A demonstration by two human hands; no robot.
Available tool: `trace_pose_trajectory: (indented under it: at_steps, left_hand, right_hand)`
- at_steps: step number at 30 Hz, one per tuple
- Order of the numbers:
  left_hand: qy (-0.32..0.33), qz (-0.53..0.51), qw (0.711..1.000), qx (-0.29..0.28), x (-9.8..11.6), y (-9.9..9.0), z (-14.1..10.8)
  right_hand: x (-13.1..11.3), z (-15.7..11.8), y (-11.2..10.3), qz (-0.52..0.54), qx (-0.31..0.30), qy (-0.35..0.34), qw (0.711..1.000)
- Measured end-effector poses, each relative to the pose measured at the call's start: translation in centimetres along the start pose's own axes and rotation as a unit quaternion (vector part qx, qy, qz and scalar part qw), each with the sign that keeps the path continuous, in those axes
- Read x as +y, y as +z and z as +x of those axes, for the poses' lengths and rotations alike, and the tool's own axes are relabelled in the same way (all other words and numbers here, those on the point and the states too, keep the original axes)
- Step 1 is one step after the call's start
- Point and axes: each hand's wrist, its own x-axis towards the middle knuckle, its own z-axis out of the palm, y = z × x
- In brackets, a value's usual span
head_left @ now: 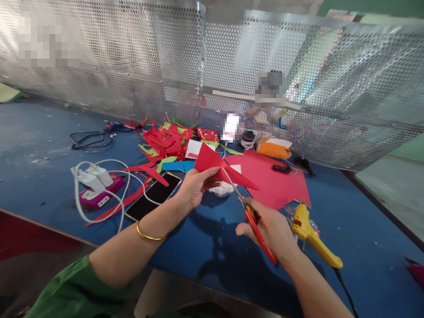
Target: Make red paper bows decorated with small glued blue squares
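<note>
My left hand [195,187] pinches a piece of red paper [209,160] between thumb and fingers, holding it up above the blue table. In my right hand [270,225] is a pair of scissors [253,225] with red handles. The blade tips meet the paper just beside my left thumb. A pointed flap of the paper reaches out to the right, past the blades. Behind it on the table lies a large red sheet [281,190]. Below the paper a small white dish-like item [222,190] is partly hidden.
A yellow glue gun [313,236] with its cord lies at right. Red and green scraps [168,143] are heaped behind my left hand. A black phone [154,196], a purple power strip [99,193] and looped white cables stand left. Perforated metal mesh [225,57] bounds the table's back.
</note>
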Motion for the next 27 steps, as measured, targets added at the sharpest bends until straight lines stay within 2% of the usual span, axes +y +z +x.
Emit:
trace_pose_trajectory:
  at_steps: [10,27]
  left_hand:
    - [0.001,0.044,0.999,-0.006,-0.47,0.44,-0.57]
    - [-0.021,0.033,0.999,-0.026,-0.95,-0.02,-0.35]
  right_hand:
    - [-0.28,0.08,0.06,0.01,-0.013,0.011,1.0]
    - [-0.66,-0.09,0.46,0.009,-0.005,0.013,1.0]
